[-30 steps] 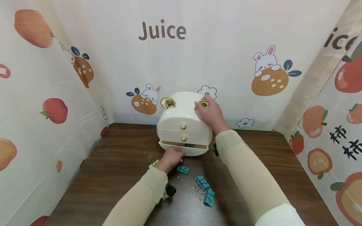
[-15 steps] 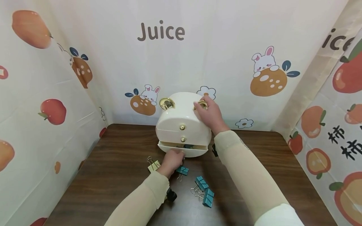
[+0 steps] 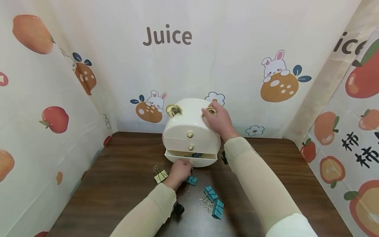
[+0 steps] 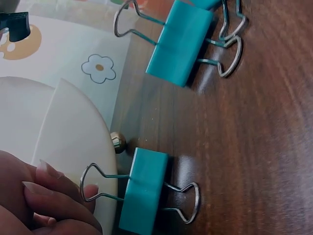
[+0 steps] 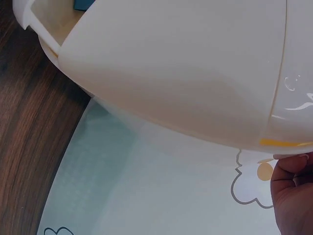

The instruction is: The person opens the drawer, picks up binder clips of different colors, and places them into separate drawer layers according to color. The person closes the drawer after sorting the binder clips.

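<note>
The left hand (image 3: 179,173) holds the open drawer (image 3: 205,162) at its front. The right hand (image 3: 220,122) grips one gold ear (image 3: 211,110).

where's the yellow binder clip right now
In the head view, the yellow binder clip lies on the brown table, left of centre, just left of the left hand and nearer the camera than the white drawer box.

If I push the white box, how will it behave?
The white box is probably stiff; its shell looks like moulded plastic. Its glossy surface may feel slippery. Pushed at the front, its open bottom drawer likely slides first.
</note>
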A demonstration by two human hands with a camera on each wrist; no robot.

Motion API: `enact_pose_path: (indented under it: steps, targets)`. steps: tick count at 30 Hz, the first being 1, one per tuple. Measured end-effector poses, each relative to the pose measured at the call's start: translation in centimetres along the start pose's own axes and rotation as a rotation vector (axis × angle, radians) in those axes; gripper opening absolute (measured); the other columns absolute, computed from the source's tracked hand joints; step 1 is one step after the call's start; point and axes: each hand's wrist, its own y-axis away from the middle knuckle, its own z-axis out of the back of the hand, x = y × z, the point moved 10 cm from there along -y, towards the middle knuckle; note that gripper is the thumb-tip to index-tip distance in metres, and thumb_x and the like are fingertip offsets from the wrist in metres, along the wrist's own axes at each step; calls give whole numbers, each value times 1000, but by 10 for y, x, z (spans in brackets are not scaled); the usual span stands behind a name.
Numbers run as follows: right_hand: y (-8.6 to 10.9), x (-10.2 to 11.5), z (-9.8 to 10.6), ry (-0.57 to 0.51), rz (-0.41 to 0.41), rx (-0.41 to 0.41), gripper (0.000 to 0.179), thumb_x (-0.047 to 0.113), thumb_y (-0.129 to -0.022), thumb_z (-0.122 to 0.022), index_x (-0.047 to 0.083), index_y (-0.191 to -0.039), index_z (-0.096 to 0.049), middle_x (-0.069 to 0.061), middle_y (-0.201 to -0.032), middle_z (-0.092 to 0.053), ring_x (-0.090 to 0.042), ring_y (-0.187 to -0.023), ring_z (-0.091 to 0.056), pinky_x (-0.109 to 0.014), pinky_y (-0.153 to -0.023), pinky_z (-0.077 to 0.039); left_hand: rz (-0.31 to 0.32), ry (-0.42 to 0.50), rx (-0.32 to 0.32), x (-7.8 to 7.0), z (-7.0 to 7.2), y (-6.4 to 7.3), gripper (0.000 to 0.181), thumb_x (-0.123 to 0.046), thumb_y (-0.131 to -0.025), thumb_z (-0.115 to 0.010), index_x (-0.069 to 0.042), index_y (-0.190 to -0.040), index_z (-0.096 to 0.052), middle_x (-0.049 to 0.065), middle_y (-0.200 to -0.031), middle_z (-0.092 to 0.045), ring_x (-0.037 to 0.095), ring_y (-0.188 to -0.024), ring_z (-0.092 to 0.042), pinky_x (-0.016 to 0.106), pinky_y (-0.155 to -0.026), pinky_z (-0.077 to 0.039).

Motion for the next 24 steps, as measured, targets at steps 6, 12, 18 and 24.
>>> enact_pose_path:
  steps: [6, 12, 18, 24]
  targets:
    - [0, -2, 0, 8, -5, -8, 31, 47, -101, -60, 16, -100, -57, -2, -161, -41, -27, -108, -56, -40, -73, -46, -28, 8, 18, -4, -1, -9, 38, -18, -105, -56, 6, -77, -65, -1, -55, -52, 16, -54, -48, 29, -54, -38]
    - [-2, -1, 0, 16, 11, -10, 31, 47, -101, -60, 15, -99, -56, -10, -135, -60, -27, -97, -54, -40, -72, -45, -61, -13, 26, -11, 1, -19, 32, -15, -103, -56, 6, -81, -65, -1, -54, -53, 15, -53, -50, 29, -56, -40]
    - [-3, 1, -1, 6, 28, -1, 31, 47, -101, -59, 16, -100, -56, -11, -99, -59, -27, -91, -53, -41, -72, -44, -71, 13, 25, -13, 3, -26, 25, -15, -103, -57, 5, -96, -70, 0, -55, -53, 16, -54, -52, 30, -59, -42]
    - [-3, 1, 0, 3, 36, -6, 31, 47, -101, -59, 16, -100, -56, -9, -95, -57, -27, -90, -53, -41, -72, -44, -64, -46, 34, -10, 2, -28, 27, -20, -104, -57, 2, -98, -71, 1, -56, -55, 17, -54, -53, 32, -59, -43]
